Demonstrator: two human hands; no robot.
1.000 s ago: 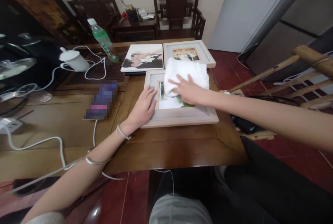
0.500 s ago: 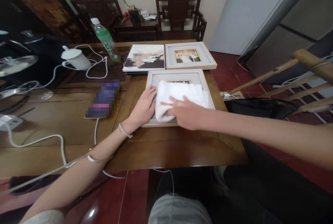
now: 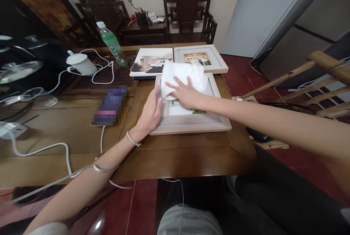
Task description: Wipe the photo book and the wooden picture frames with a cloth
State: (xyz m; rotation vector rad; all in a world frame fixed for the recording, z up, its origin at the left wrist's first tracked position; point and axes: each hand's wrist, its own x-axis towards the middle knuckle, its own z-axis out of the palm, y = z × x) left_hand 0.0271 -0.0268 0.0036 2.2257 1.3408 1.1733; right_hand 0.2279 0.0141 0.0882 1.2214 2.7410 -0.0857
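A pale wooden picture frame [image 3: 191, 124] lies flat on the brown wooden table [image 3: 175, 155]. My left hand [image 3: 149, 113] rests on the frame's left edge, fingers laid flat along it. My right hand [image 3: 184, 93] lies palm down with spread fingers on a folded white cloth [image 3: 182, 74], pressing it onto the far part of the frame's glass. The near part of the photo under the glass shows below the cloth.
Behind lie a second framed photo [image 3: 201, 58] and a frameless print [image 3: 151, 62]. A phone [image 3: 109, 105] on a white cable, a green bottle [image 3: 111, 42] and a white cup [image 3: 79, 63] sit left. A wooden chair [image 3: 314, 78] stands right.
My right hand has slid the white cloth from the near part of the frame to its far part, uncovering the photo's lower half. My left hand stays on the frame's left edge.
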